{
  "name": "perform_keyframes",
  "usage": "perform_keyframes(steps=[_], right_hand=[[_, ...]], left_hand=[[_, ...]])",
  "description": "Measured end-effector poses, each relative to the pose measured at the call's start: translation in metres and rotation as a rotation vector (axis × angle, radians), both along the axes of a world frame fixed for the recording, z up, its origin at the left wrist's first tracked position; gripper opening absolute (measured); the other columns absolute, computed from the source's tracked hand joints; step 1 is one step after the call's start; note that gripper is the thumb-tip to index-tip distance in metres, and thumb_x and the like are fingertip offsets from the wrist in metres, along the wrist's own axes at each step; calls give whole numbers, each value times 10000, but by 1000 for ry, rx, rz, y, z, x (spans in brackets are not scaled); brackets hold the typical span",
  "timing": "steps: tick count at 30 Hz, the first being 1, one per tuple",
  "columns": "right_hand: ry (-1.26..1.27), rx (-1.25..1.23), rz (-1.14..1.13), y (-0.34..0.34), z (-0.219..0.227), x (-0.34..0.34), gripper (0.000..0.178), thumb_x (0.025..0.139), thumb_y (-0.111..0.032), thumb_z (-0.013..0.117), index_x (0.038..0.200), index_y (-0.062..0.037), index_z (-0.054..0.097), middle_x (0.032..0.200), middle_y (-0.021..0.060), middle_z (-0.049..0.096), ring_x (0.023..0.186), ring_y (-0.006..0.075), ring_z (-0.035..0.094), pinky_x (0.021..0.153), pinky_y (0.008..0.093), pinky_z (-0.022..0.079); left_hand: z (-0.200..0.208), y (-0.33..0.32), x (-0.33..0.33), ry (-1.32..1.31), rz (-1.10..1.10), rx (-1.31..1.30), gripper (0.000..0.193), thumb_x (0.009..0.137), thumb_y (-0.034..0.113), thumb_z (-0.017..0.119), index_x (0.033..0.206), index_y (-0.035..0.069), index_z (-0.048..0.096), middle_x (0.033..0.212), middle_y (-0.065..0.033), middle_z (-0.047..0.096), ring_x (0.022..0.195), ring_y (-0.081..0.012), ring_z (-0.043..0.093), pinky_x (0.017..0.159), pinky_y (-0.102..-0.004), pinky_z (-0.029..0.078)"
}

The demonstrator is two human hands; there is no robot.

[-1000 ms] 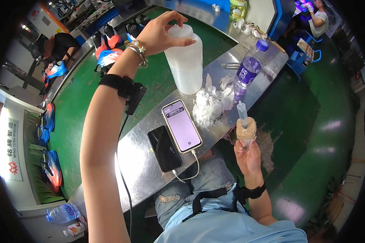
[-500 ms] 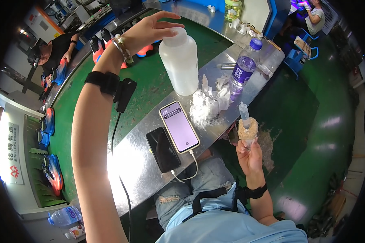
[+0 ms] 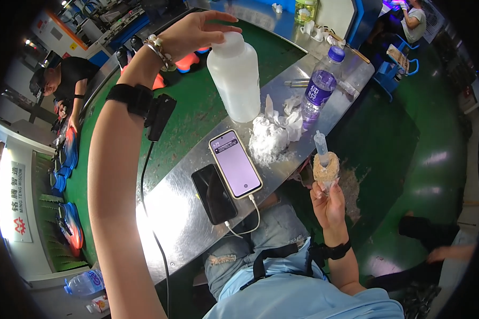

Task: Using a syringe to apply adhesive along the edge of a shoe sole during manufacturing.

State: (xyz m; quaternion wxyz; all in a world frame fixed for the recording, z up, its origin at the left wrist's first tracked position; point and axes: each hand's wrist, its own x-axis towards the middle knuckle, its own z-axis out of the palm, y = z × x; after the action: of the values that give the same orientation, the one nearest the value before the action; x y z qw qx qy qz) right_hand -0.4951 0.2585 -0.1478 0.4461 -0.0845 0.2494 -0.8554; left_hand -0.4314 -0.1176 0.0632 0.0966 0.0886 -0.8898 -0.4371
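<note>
My left hand (image 3: 199, 32) reaches out at the upper middle, fingers stretched and apart, beside and over the cap of a tall white plastic bottle (image 3: 234, 82). Whether its fingertips touch the cap I cannot tell. Low on the right, my right hand (image 3: 328, 204) is closed round the lower end of a nozzle-tipped applicator bottle (image 3: 320, 142), held upright. A tan, spongy-looking collar (image 3: 326, 167) surrounds its neck; the fingers hide most of its body. Crumpled white tissue (image 3: 274, 133) lies in a heap by the white bottle.
On the metal ledge lie a lit phone (image 3: 236, 164) and a dark phone (image 3: 214, 194), both with cables. A purple-labelled water bottle (image 3: 320, 87) stands behind the tissue. Beyond is a green belt (image 3: 189, 101) with colourful shoes (image 3: 69, 226). A co-worker (image 3: 72, 80) leans in at left.
My left hand has shifted slightly left and up at the white bottle's top. The right hand has barely moved. The co-worker's hand has lowered with a shoe, and another person's limbs appear at lower right.
</note>
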Motion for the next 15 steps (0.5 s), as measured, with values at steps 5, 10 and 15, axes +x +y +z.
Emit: perform_keyframes(steps=[5, 10, 15], right_hand=[[10, -1, 3, -1, 4, 0, 219, 922, -245, 442, 937, -31, 488, 763, 45, 470, 700, 140, 432, 652, 244, 368], [21, 0, -21, 2, 4, -2, 212, 916, -241, 457, 930, -33, 496, 765, 47, 472, 699, 138, 435, 644, 242, 367], [20, 6, -37, 5, 2, -3, 203, 915, -233, 459, 926, -34, 499, 767, 47, 474, 701, 138, 437, 641, 243, 369]], left_hand=[[4, 2, -1, 4, 4, -119, 457, 786, 4, 498, 1234, 32, 407, 1177, -96, 551, 1007, -123, 557, 852, -243, 465], [7, 5, 1, -29, -56, -71, 469, 791, 3, 511, 1247, 60, 420, 1218, -97, 521, 1054, -133, 535, 898, -262, 439], [10, 4, 2, -52, -65, -32, 469, 790, -8, 516, 1246, 55, 426, 1228, -97, 512, 1083, -146, 518, 935, -274, 414]])
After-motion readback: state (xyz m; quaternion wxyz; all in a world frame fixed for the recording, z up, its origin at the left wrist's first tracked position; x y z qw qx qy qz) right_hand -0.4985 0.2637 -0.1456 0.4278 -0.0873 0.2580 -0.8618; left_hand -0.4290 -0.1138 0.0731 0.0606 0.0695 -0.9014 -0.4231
